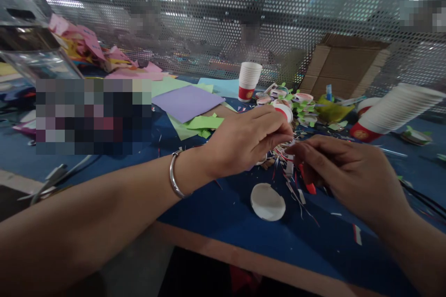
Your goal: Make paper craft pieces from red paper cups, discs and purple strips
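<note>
My left hand (247, 139), with a silver bangle at the wrist, is closed in a pinch above the table. My right hand (343, 169) is also closed, its thumb and forefinger pinched close to the left fingertips. What lies between the two pinches is too small to make out. Behind the left fingers shows a round white and red cup piece (285, 112). A red object (308, 181) is partly hidden beside my right fingers. Below the hands lies a white paper disc (268, 201), and paper scraps (289, 171) are scattered under the fingertips.
Stacked paper cups stand upright (249, 82) at the back, and another cup stack (397, 111) leans at right. Purple paper (188, 103), green paper strips (204, 123), a cardboard piece (343, 67) and small cup-base pieces with green paper (304, 98) lie around. A perforated metal screen (195, 18) stands behind.
</note>
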`<control>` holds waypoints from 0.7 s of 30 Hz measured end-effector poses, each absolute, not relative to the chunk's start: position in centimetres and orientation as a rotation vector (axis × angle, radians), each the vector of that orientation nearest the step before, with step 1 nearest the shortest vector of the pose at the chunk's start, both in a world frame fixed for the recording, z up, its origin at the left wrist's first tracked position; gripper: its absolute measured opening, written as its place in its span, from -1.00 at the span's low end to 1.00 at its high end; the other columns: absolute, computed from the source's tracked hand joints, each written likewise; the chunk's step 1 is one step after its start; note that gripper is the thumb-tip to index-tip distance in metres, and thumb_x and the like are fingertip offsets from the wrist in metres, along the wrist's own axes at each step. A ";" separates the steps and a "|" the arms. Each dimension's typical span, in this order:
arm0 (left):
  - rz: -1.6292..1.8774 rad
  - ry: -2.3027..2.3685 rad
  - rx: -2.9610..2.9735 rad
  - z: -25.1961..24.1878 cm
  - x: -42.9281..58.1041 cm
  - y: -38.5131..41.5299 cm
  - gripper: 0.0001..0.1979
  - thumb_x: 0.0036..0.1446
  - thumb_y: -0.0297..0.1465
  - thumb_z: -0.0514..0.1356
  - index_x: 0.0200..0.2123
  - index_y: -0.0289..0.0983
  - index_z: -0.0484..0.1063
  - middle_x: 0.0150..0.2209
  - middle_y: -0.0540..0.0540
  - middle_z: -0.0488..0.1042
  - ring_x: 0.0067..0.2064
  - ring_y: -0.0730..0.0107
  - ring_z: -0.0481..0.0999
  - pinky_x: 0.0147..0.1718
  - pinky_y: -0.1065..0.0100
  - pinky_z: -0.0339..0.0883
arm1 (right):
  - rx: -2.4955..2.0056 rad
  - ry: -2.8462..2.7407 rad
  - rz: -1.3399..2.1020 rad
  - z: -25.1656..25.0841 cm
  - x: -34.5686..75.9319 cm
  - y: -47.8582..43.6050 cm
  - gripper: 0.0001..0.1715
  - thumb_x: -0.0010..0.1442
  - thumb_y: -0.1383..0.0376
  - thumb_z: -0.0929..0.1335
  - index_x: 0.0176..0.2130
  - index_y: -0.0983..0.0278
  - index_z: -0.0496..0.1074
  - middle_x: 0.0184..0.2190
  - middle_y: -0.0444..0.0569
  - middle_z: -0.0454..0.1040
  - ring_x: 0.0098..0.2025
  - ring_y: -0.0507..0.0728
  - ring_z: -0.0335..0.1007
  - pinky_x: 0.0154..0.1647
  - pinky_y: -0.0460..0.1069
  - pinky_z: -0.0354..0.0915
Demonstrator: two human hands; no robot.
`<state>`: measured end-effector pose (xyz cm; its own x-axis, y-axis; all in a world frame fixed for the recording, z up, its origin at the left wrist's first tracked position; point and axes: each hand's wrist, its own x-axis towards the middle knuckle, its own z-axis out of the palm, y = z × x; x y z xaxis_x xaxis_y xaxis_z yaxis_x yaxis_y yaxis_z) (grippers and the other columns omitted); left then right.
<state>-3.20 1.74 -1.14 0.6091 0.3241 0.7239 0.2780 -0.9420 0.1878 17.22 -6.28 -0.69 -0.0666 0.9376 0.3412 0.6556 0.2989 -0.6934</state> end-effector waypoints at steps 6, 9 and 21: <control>0.929 0.477 2.615 -1.2 -3.3 1.2 -0.63 0.46 -0.26 0.04 -0.42 -0.26 0.35 -0.45 0.00 0.48 -0.38 0.46 0.47 -0.38 0.40 0.27 | -1.434 -1.680 0.419 -0.3 16.9 -6.4 -0.54 0.33 0.04 0.39 -0.51 0.22 0.51 -0.70 -0.16 0.40 -0.67 -0.01 0.27 -0.63 -0.08 0.15; 0.971 0.551 2.476 -1.3 -3.4 0.8 -0.80 0.46 -0.32 0.04 -0.10 -0.25 0.42 -0.42 0.02 0.50 -0.41 0.46 0.49 -0.39 0.40 0.31 | -1.443 -1.652 0.419 -0.3 17.1 -6.1 -0.56 0.35 0.08 0.38 -0.49 0.23 0.53 -0.70 -0.15 0.42 -0.70 -0.02 0.28 -0.68 -0.10 0.14; 1.007 1.078 2.515 -0.4 -5.5 4.1 -0.87 0.24 -0.37 0.24 -0.30 -0.29 0.56 -0.38 -0.03 0.58 -0.37 0.40 0.50 -0.38 0.36 0.28 | -1.449 -1.604 0.359 -0.6 19.0 -4.9 -0.65 0.39 0.09 0.35 -0.15 0.25 0.63 -0.45 -0.05 0.60 -0.55 0.01 0.46 -0.58 -0.10 0.34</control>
